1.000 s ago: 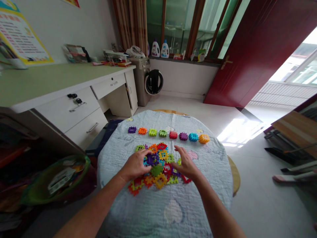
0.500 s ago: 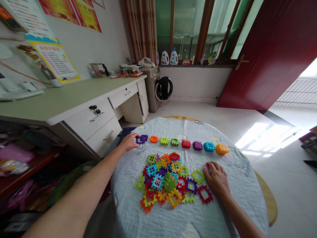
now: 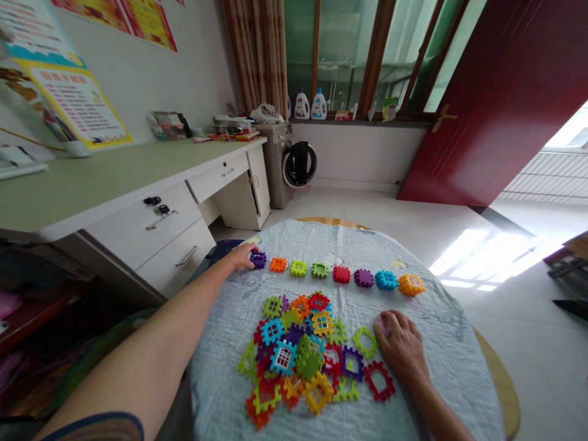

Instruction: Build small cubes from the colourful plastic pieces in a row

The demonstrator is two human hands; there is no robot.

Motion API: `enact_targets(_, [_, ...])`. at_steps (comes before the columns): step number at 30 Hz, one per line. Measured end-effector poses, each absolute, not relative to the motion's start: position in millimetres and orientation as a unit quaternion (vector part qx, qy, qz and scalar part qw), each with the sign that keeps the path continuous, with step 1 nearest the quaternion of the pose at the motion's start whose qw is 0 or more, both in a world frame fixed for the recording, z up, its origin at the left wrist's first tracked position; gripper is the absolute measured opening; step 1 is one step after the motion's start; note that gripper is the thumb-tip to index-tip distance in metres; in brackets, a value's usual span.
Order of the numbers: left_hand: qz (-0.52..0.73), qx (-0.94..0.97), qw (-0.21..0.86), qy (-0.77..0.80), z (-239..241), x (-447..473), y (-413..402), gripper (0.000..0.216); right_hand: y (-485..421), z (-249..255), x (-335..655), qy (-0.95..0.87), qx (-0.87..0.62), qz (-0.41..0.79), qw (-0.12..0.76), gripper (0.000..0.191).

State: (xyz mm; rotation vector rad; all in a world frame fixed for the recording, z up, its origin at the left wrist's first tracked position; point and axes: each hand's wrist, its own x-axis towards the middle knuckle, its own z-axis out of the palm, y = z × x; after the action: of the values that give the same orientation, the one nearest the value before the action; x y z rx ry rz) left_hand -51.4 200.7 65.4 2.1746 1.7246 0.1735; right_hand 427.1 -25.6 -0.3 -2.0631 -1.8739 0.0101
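Note:
At the left end of a row of toy blocks, my left hand point(image 3: 241, 256) is closed on a purple interlocking block point(image 3: 258, 260), its fingertips at the block's left side. To the right along the row stand an orange block point(image 3: 278, 264), a lime block point(image 3: 298, 268), a green block point(image 3: 320, 270), a red block point(image 3: 342, 274), a purple block point(image 3: 364, 278), a blue block point(image 3: 386, 280) and a yellow block point(image 3: 411, 284). My right hand point(image 3: 402, 344) rests on the cloth, fingers loosely bent and thumb apart, near a lime frame piece point(image 3: 365, 342) and a red frame piece point(image 3: 380, 381).
A heap of colourful notched panels point(image 3: 294, 349) lies in front of the row on the round, cloth-covered table point(image 3: 367, 422). Left of it runs a long desk with drawers point(image 3: 169, 236). A washing machine point(image 3: 278, 165) with its door open stands behind, and a red door point(image 3: 468, 122) is at right.
The view has shifted slightly, and the table appears nearer. The purple block at my left hand looked longer before and is more compact now. My right hand stays in place.

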Motion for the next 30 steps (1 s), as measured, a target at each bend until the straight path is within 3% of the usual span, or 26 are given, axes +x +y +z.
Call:
enact_targets(6, [0.041, 0.762, 0.207, 0.613, 51.0, -53.9, 204.8, 0.057, -26.1, 1.3, 426.1, -0.662, -0.728, 0.004, 0.176, 0.032])
enact_targets(12, [0.041, 0.761, 0.211, 0.613, 46.3, -54.0, 205.4, 0.071, -26.2, 1.4, 425.6, -0.661, -0.729, 0.002, 0.178, 0.031])
enact_targets(21, [0.027, 0.767, 0.186, 0.614, 46.9, -47.3, 209.7, 0.06, -26.7, 3.4, 424.7, -0.662, -0.73, 0.0, 0.172, 0.03])
enact_targets(27, [0.063, 0.757, 0.141, 0.635, 55.0, -41.6, 191.9, 0.091, -26.3, 2.7, 424.7, -0.658, -0.734, 0.008, 0.167, 0.03])
enact_targets(30, [0.13, 0.765, 0.092, 0.624, 56.4, -36.6, 163.1, 0.088, -26.4, 3.5, 424.7, -0.657, -0.734, 0.014, 0.17, 0.03])
